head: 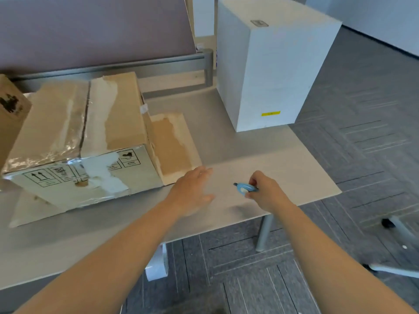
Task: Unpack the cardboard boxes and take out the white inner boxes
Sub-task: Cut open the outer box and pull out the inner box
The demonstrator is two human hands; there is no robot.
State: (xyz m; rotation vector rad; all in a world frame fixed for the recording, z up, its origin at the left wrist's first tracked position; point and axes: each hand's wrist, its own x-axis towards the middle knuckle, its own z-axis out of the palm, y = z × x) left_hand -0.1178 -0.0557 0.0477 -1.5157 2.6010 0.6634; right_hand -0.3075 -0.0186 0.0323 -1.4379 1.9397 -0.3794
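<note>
Two hands reach over the table [283,159]. Left of them, a taped cardboard box [79,141] lies flat, its long axis running away from the person. The left hand [192,189] hovers beside its near right corner, fingers straight. The right hand [265,191] pinches a blue cutter [246,188] pointing left. A white box [269,69] stands upright beyond them.

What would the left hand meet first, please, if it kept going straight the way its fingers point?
Probably bare grey table top; further along that line stands the tall white box. The left hand points up and right, past the torn cardboard flap. Depth is uncertain.

Table [260,155] with cardboard box [74,141], white box [269,71]
</note>
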